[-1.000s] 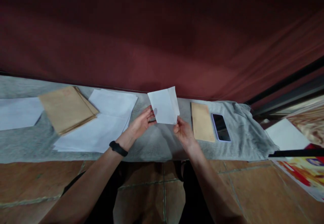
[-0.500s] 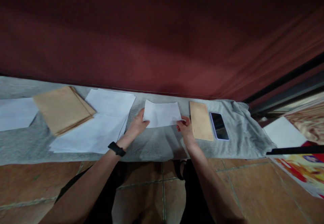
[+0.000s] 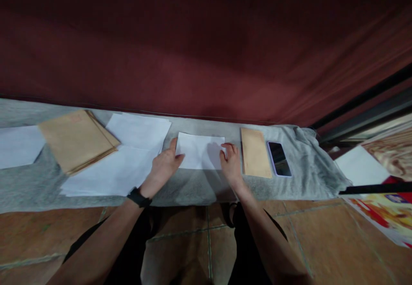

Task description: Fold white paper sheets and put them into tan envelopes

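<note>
White sheet (image 3: 199, 151) lies more or less flat on the grey cloth (image 3: 193, 189), mid-bench, directly in front of the person, long side running L–R. L hand (image 3: 165, 162) is at its L end: index alongside the edge, thumb over the near corner, the two well spread, no pinch seen. R hand (image 3: 230, 158) is at the R end, fingers half curled by/over the edge, thumb apart from them; looks loose too, not clenched, tho exact contact under the fingertips is too small to tell. One hand per end prob. b/c that steadies a light sheet & keeps it square. Sheet itself: plain, wider than deep, far edge a touch bowed, no writing visible, R part dulled by hand shadow; could be folded, can't confirm layers. Just L of it, white stack (image 3: 141, 132), bigger sheets, slightly fanned; brown envs (image 3: 77, 137) overlap it at an angle, prob. parked there to be w/in reach. Far L, another white sheet, i.e. loose page (image 3: 19, 146). R of the R hand, brown pile (image 3: 256, 153), set upright-wise, then phone (image 3: 279, 159) just beside, screen dark. Behind: dark red backdrop (image 3: 180, 62).
</note>
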Demonstrator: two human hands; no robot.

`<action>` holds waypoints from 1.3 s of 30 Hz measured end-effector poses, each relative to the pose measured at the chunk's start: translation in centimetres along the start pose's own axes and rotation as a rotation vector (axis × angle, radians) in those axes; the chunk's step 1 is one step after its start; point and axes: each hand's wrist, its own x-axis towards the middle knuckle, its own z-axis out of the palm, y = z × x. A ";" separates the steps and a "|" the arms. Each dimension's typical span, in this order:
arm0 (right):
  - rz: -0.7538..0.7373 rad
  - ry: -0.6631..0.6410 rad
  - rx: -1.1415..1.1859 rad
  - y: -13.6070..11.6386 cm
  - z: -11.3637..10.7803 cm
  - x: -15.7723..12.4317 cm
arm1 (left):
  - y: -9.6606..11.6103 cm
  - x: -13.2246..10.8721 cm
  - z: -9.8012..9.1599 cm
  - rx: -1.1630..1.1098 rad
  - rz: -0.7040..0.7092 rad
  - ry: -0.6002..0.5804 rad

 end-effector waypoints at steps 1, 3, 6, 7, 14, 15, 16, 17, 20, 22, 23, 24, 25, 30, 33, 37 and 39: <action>-0.031 -0.031 0.006 -0.5 0.5 -0.1 | 0.7 -0.3 -0.2 0.062 -0.012 0.053; -0.082 -0.098 0.010 -1.5 1.6 -0.3 | 2.3 -0.9 -0.2 0.120 0.069 0.134; -0.145 -0.204 -0.033 -2.9 3.6 -1.0 | 4.0 -1.4 1.6 0.072 0.319 0.095; -0.158 -0.238 -0.057 -3.2 4.2 -1.2 | 4.3 -1.4 2.5 0.058 0.375 0.048; -0.181 -0.338 -0.236 -3.9 5.9 -2.0 | 3.9 -1.4 6.3 0.116 0.384 -0.068; -0.184 -0.335 -0.250 -3.7 5.9 -2.0 | 3.8 -1.4 6.2 0.125 0.380 -0.067; -0.187 -0.330 -0.261 -3.5 5.8 -2.0 | 3.8 -1.4 6.0 0.131 0.375 -0.061; -0.188 -0.324 -0.270 -3.2 5.7 -2.0 | 3.6 -1.4 5.8 0.132 0.371 -0.050; -0.190 -0.296 -0.296 -2.3 5.4 -2.0 | 3.2 -1.4 5.3 0.121 0.343 -0.006; -0.187 -0.275 -0.306 -1.6 5.2 -2.0 | 2.9 -1.3 5.1 0.117 0.316 0.009; -0.182 -0.265 -0.309 -1.3 5.0 -1.9 | 2.7 -1.3 5.1 0.117 0.301 0.014; -0.176 -0.256 -0.311 -1.0 4.9 -1.9 | 2.5 -1.2 5.0 0.118 0.287 0.019; -0.169 -0.247 -0.314 -0.7 4.8 -1.8 | 2.4 -1.2 5.0 0.120 0.275 0.025; -0.143 -0.192 -0.321 0.6 3.9 -1.7 | 1.7 -0.9 4.9 0.128 0.232 0.045; -0.122 -0.169 -0.327 1.4 3.3 -1.7 | 1.2 -0.9 4.7 0.129 0.210 0.043; -0.081 -0.149 -0.331 2.3 2.7 -1.9 | 0.7 -1.0 4.4 0.133 0.165 0.048; -0.059 -0.140 -0.332 2.4 2.4 -1.8 | 0.8 -0.9 4.2 0.139 0.151 0.065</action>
